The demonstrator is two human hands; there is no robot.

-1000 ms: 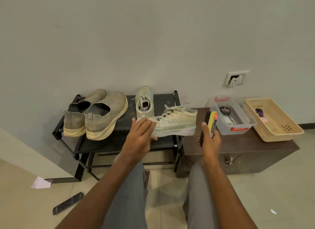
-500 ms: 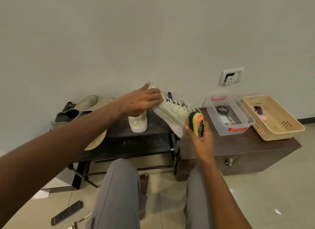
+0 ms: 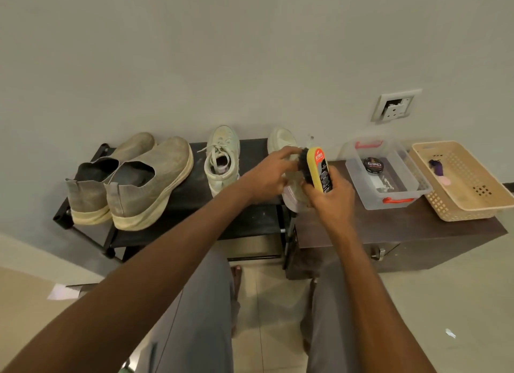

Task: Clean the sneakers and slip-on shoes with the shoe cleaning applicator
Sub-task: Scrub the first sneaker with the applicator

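Note:
My left hand (image 3: pixel 268 175) grips a pale green sneaker (image 3: pixel 283 140) at the right end of the black shoe rack (image 3: pixel 250 222); the shoe's toe points at the wall and its middle is hidden by my hands. My right hand (image 3: pixel 329 199) holds the yellow shoe cleaning applicator (image 3: pixel 319 168), with its dark bristles against the sneaker's side. The second sneaker (image 3: pixel 222 158) stands on the rack to the left. A pair of grey slip-on shoes (image 3: pixel 150 178) with cream soles sits at the rack's left end.
A dark wooden cabinet (image 3: pixel 403 233) adjoins the rack on the right. On it stand a clear plastic box (image 3: pixel 389 194) with a polish tin (image 3: pixel 373 165) and a beige basket (image 3: pixel 467 189). A wall socket (image 3: pixel 396 107) is above. My knees are below.
The sneaker has come down from its raised, tilted position and now points toe to the wall. My right hand has brought the applicator's bristles onto its side.

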